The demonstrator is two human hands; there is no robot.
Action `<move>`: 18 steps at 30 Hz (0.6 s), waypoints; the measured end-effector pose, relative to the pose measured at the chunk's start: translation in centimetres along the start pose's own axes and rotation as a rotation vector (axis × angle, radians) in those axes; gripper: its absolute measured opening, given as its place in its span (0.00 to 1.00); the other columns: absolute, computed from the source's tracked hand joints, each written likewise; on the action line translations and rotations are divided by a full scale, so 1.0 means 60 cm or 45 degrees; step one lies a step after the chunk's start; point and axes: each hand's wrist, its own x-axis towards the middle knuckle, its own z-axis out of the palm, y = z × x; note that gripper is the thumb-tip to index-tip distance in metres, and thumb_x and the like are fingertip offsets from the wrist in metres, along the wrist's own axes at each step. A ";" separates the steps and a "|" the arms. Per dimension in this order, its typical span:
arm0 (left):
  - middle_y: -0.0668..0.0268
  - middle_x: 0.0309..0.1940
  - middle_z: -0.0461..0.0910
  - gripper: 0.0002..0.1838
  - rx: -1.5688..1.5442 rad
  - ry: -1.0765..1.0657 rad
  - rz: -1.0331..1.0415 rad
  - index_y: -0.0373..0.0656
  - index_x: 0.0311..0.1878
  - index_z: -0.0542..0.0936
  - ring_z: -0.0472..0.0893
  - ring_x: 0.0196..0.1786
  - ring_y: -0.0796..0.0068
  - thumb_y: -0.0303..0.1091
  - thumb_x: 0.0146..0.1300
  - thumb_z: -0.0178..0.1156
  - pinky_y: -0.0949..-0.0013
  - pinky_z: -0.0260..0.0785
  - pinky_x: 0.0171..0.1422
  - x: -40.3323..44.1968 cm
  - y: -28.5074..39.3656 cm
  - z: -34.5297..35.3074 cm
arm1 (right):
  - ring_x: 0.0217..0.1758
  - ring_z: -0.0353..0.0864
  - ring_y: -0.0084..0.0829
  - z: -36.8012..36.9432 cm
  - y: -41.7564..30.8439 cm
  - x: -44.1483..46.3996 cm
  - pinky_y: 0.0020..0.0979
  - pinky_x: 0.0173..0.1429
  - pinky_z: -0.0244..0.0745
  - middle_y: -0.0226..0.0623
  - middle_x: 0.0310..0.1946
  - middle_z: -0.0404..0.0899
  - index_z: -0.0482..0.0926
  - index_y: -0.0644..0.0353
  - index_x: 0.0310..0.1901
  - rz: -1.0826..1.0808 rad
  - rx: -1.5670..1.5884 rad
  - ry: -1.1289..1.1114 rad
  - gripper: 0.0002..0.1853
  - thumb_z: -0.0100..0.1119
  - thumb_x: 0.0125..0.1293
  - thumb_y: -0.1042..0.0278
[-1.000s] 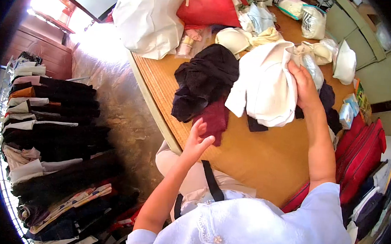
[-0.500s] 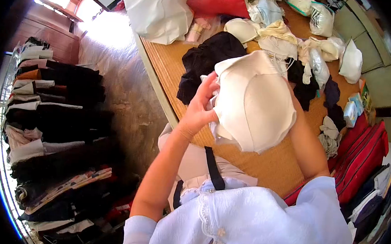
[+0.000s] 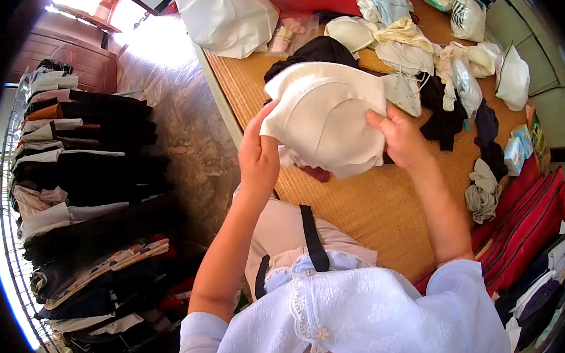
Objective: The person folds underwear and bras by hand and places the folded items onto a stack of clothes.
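Note:
Both of my hands hold a white, padded cloth piece with curved seams and a dome-like bulge; its exact kind I cannot make out. My left hand grips its left edge, with the thumb and fingers closed on the rim. On the opposite edge, my right hand has its thumb on top and its fingers underneath, out of sight. Some pale and dark red cloth shows below the piece. A black garment lies just behind it, partly covered.
A woven mat covers the surface beneath my hands. White and cream cloth items and a white bag lie at the back. Red striped fabric is at right. A rack of hanging clothes stands at left.
The white piece has turned and tilted, moving left. My right hand has come from behind it to its right edge, thumb now visible. My left hand has shifted slightly left.

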 end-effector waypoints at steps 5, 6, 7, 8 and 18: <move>0.57 0.45 0.73 0.17 0.692 -0.153 0.947 0.47 0.45 0.79 0.74 0.46 0.63 0.26 0.49 0.55 0.68 0.65 0.51 -0.058 0.040 0.005 | 0.51 0.69 0.25 0.016 0.059 0.021 0.27 0.54 0.66 0.33 0.50 0.71 0.64 0.60 0.57 -0.063 0.097 0.272 0.19 0.43 0.67 0.62; 0.59 0.44 0.74 0.16 0.730 -0.349 1.061 0.49 0.42 0.80 0.74 0.44 0.64 0.28 0.47 0.56 0.68 0.65 0.50 -0.083 0.047 0.012 | 0.53 0.68 0.27 -0.011 0.101 0.025 0.29 0.56 0.65 0.34 0.51 0.70 0.63 0.59 0.58 -0.234 0.028 0.269 0.20 0.43 0.67 0.60; 0.60 0.43 0.74 0.16 0.587 -0.642 0.978 0.48 0.41 0.79 0.74 0.43 0.65 0.30 0.46 0.56 0.67 0.65 0.49 -0.105 0.051 0.026 | 0.53 0.68 0.27 -0.018 0.106 0.021 0.30 0.56 0.65 0.35 0.51 0.70 0.63 0.59 0.58 -0.231 0.232 0.232 0.21 0.43 0.67 0.59; 0.61 0.43 0.73 0.15 0.435 -0.929 0.886 0.47 0.40 0.79 0.74 0.42 0.65 0.31 0.45 0.57 0.67 0.65 0.49 -0.122 0.053 0.036 | 0.53 0.68 0.28 -0.020 0.104 0.016 0.30 0.56 0.65 0.35 0.51 0.70 0.63 0.59 0.58 -0.248 0.365 0.191 0.21 0.43 0.67 0.59; 0.58 0.54 0.68 0.26 0.285 -0.381 0.325 0.40 0.55 0.66 0.69 0.56 0.65 0.31 0.52 0.60 0.64 0.62 0.56 -0.050 0.062 -0.001 | 0.54 0.68 0.30 -0.023 0.064 -0.014 0.32 0.57 0.65 0.36 0.52 0.70 0.62 0.59 0.59 -0.090 0.809 -0.087 0.23 0.44 0.66 0.56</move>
